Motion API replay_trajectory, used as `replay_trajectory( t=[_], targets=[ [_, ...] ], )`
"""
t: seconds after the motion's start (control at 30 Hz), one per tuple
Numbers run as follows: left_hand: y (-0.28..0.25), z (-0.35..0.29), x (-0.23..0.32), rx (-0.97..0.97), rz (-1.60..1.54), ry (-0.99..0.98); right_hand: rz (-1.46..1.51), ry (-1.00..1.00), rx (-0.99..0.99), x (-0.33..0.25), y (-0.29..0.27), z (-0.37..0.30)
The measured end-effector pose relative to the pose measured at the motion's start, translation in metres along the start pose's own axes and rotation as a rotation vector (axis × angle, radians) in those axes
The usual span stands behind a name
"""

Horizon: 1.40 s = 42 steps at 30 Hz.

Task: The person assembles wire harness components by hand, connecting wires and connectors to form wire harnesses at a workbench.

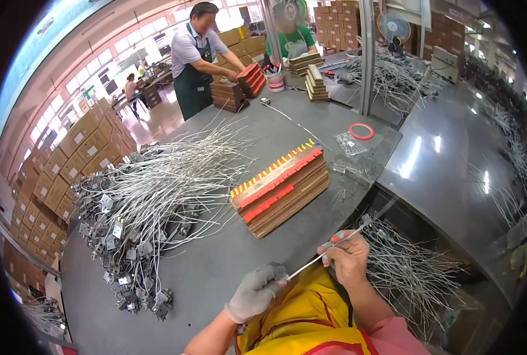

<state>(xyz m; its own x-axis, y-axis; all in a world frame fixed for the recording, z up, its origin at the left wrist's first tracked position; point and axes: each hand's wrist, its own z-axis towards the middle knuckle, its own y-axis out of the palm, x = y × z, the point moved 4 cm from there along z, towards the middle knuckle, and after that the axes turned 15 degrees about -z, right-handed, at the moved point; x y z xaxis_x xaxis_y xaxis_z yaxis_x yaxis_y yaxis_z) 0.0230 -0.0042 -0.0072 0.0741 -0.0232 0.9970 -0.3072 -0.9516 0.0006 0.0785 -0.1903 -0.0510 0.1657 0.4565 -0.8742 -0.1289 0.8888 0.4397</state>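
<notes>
A thin white cable (306, 268) stretches between my two hands, over the yellow apron at the table's near edge. In a grey glove, my left hand (256, 293) pinches its lower left end. My right hand (347, 255) grips the cable farther up, with small red bits showing on the fingertips. Beyond the right hand the cable runs toward a small metal piece (365, 220); whether they join I cannot make out. Ahead on the table lies a stack of brown boards (290, 204), with rows of red and yellow tape tabs (278, 167) along its top edges.
To the left spreads a large heap of white cables with metal boxes (157, 189). More cables (411, 266) hang low on the right. A red tape ring (361, 131) and a clear plastic bag (349, 144) lie far right. Across the table, a person (198, 59) handles red-taped boards (251, 80).
</notes>
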Motion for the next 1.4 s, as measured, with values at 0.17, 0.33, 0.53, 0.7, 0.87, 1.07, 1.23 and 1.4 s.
replay_trajectory(
  t=[0.17, 0.33, 0.53, 0.7, 0.87, 1.07, 1.23, 1.4],
  targets=[
    [-0.003, -0.003, 0.005, -0.099, 0.36, 0.308, -0.439, -0.269, -0.025, -0.026, 0.013, -0.005],
    [-0.006, -0.009, 0.019, -0.069, 0.25, 0.239, -0.132, -0.248, 0.095, -0.035, 0.014, -0.002],
    [0.005, -0.007, 0.019, -0.101, 0.302, 0.29, -0.354, -0.439, 0.096, -0.054, 0.015, -0.003],
    [-0.002, -0.003, 0.035, 0.058, 0.361, 0.361, -0.111, -0.275, 0.179, -0.054, 0.022, -0.003],
    [0.002, -0.004, 0.03, -0.164, 0.39, 0.393, -0.163, -0.16, 0.147, -0.054, 0.016, -0.001],
    [0.01, 0.002, 0.012, -0.005, 0.121, 0.213, -0.2, -0.437, 0.247, -0.059, 0.021, -0.007],
    [0.019, -0.011, 0.02, -0.185, 0.312, 0.407, -0.274, -0.464, 0.21, -0.052, 0.006, -0.006],
    [0.009, -0.005, 0.021, -0.026, 0.2, 0.464, 0.013, -0.417, 0.218, -0.061, 0.018, -0.011]
  ],
)
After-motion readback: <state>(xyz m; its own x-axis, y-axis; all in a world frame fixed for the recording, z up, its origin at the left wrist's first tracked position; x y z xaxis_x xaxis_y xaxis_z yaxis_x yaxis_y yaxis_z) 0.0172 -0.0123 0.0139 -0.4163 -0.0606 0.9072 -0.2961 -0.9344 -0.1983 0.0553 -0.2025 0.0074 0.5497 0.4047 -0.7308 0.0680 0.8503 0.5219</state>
